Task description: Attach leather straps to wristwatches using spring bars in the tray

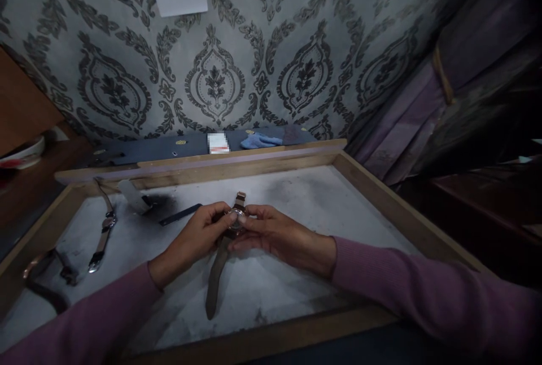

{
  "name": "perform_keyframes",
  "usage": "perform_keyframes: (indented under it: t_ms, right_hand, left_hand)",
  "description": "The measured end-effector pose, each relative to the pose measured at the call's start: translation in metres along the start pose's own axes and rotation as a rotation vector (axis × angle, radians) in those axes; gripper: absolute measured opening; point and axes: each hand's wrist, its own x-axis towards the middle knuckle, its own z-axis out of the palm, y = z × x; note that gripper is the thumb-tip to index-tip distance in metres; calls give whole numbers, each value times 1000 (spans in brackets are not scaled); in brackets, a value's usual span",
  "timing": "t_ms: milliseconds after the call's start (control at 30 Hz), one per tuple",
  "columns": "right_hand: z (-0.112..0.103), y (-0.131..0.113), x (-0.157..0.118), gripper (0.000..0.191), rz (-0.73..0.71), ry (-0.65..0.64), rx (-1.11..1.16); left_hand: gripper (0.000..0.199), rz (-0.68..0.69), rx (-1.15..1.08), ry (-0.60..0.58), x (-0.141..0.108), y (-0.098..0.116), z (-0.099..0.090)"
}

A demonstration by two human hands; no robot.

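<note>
A wristwatch (217,277) with a brown strap and a round, shiny case is held over the middle of a wooden-framed tray (296,263). Its long strap end points toward me and the buckle end points away. My left hand (205,228) pinches the case from the left, thumb on the face. From the right, my right hand (279,232) grips the same case, thumb on top and fingers curled underneath. Fingers cover part of the case, so its dial is mostly hidden. A dark flat strip (180,214) lies just beyond my left hand.
Toward the tray's left lie a second watch (104,238), a white-strapped watch (133,196) and a dark curved strap (40,280). Raised wooden edges surround the tray. Behind it are a blue cloth (260,140) and a small white box (218,143). A purple curtain (406,111) hangs at right.
</note>
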Motion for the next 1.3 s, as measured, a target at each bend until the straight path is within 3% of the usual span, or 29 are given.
perform_keyframes:
  t_ms: [100, 333, 533, 700, 1000, 1167, 1300]
  right_hand:
    - [1, 3, 1, 27, 13, 24, -11]
    - [12, 7, -2, 33, 60, 276, -148]
    - [22, 9, -3, 15, 143, 301, -269]
    - [25, 5, -5, 13, 133, 336, -329]
    - [21, 0, -7, 17, -70, 213, -372]
    - [19, 4, -8, 24, -15, 143, -317]
    - [19, 6, -6, 28, -65, 163, -297]
  left_hand:
    - [35, -29, -62, 7, 0, -1, 0]
    - [37, -64, -145, 71, -1, -5, 1]
    - [42, -66, -177, 106, -5, -2, 4]
    - [39, -76, -212, 124, -9, 1, 2]
    - [34, -126, -284, 105, -13, 13, -11]
    - [31, -104, -305, 143, -14, 13, -11]
    - [27, -86, -332, 150, -17, 6, -8]
